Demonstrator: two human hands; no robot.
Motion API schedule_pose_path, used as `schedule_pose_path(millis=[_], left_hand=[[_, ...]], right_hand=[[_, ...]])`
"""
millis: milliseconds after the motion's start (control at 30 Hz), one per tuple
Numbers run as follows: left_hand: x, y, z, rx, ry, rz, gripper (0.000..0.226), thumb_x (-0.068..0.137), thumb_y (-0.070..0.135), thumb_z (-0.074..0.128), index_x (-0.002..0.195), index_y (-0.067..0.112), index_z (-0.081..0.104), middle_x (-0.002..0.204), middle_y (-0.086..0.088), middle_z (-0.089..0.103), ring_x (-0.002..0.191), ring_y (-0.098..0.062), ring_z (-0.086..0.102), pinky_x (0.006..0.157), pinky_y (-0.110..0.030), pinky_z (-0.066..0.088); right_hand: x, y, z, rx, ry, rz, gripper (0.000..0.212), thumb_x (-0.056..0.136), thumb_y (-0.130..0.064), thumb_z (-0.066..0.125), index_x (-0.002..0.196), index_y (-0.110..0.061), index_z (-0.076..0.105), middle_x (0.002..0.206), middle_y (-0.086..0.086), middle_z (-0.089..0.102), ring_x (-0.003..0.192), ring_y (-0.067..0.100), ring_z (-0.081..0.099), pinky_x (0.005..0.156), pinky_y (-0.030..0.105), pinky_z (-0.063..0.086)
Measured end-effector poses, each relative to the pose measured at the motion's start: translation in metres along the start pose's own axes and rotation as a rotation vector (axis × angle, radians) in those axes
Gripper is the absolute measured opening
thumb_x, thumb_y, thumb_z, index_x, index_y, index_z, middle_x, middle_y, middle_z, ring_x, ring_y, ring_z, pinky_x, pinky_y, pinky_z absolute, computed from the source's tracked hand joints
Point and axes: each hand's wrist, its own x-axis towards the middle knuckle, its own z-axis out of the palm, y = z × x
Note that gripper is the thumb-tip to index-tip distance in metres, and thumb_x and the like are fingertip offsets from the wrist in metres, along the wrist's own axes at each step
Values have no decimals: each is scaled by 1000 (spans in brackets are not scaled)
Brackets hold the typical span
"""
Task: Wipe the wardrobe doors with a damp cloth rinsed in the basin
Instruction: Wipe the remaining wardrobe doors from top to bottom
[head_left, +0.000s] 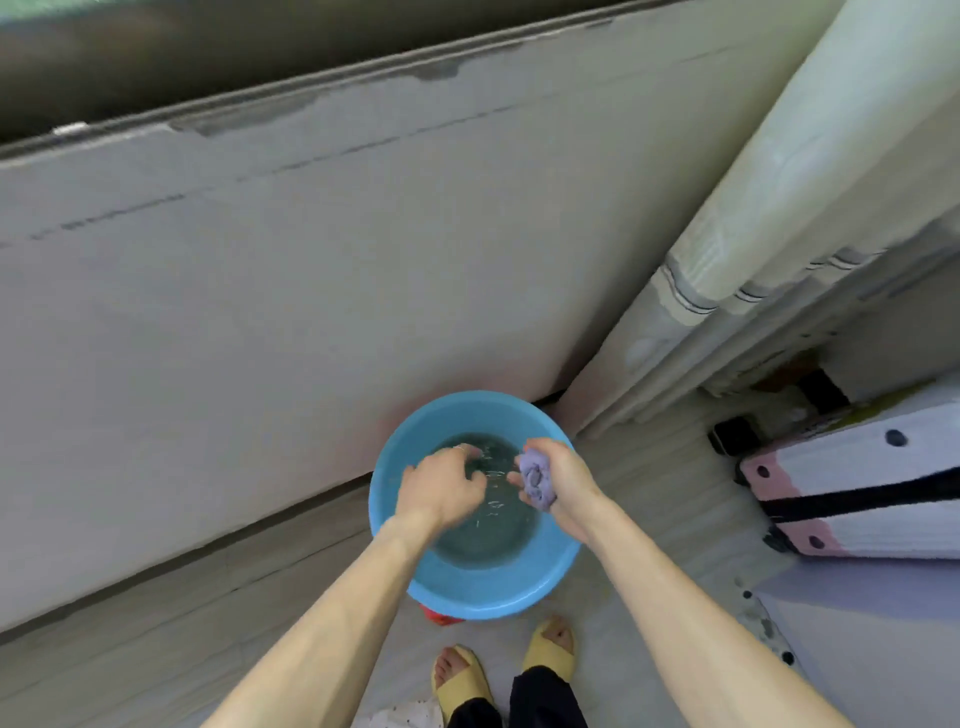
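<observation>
I count two hands, the left hand (441, 491) and the right hand (566, 486). There is one blue basin (493, 590) and one purple cloth (535, 480). There are two yellow slippers (460, 686), one pink and white case (857, 525), and one small red object (439, 616).

On the pale floor (156, 649) stand a blue basin (467, 597) over something red (439, 617), yellow-slippered feet (460, 673), and a pink-and-white case (857, 499).
</observation>
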Motion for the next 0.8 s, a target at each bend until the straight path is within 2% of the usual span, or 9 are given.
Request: schedule_pose_path(millis=[133,233,300,400,433,500,567,700,800], left_hand=[[-37,107,-58,-312,-148,199,49,74,41,64,123,33,65,114,13,71,107,-8,64,85,-19,47],[-75,193,-78,-377,-217,381,37,67,44,69,102,36,72,94,16,76,97,-8,70,88,-24,53],[-102,245,-82,-381,-250,484,28,71,48,71,96,37,74,92,15,77,97,-10,71,91,-33,52],[-157,345,-73,-342,-268,671,19,84,48,70,91,31,73,88,11,77,91,-8,71,89,-29,52],[-175,372,-69,-336,-266,735,13,90,41,69,90,29,72,86,9,77,85,-8,71,86,-27,52],[-222,436,-46,-335,-276,857,10,97,29,63,91,27,70,82,7,77,76,-7,70,78,-23,52],[-266,486,-17,-343,-314,954,11,99,27,59,94,24,69,83,3,76,72,-6,67,79,-29,54],[-376,568,73,-386,-556,1034,20,104,30,50,104,17,66,101,-17,75,89,-29,73,89,-53,57],[-472,608,138,-381,-783,1036,43,105,44,47,109,6,67,101,-20,75,91,-39,73,87,-48,59]], right_hand=[[-94,-61,-41,242,-65,-229,23,89,-22,46,66,-23,43,67,1,40,51,8,36,48,23,25],[-190,-92,-87,257,-28,-445,12,67,-24,56,63,-15,50,62,8,34,50,14,35,46,24,25],[-250,-100,-123,238,29,-533,20,67,-26,56,73,-8,62,63,13,37,56,20,40,50,26,33],[-342,-97,-196,248,145,-621,33,86,-20,52,111,-14,72,72,20,47,68,27,47,71,30,45],[-366,-93,-215,214,202,-639,33,92,-14,50,119,-15,69,75,20,54,71,26,52,73,30,47],[-426,-76,-266,137,427,-704,25,95,-7,55,114,-16,68,84,8,67,76,16,60,74,27,49],[-476,-53,-308,60,625,-758,16,89,-18,70,104,-16,66,91,2,70,80,14,61,74,31,47],[-586,13,-393,76,952,-824,32,80,-16,81,99,-12,57,101,10,66,75,15,62,73,35,56],[-666,78,-448,128,1131,-854,35,80,-14,82,99,-10,53,99,9,62,76,14,61,76,38,60]])
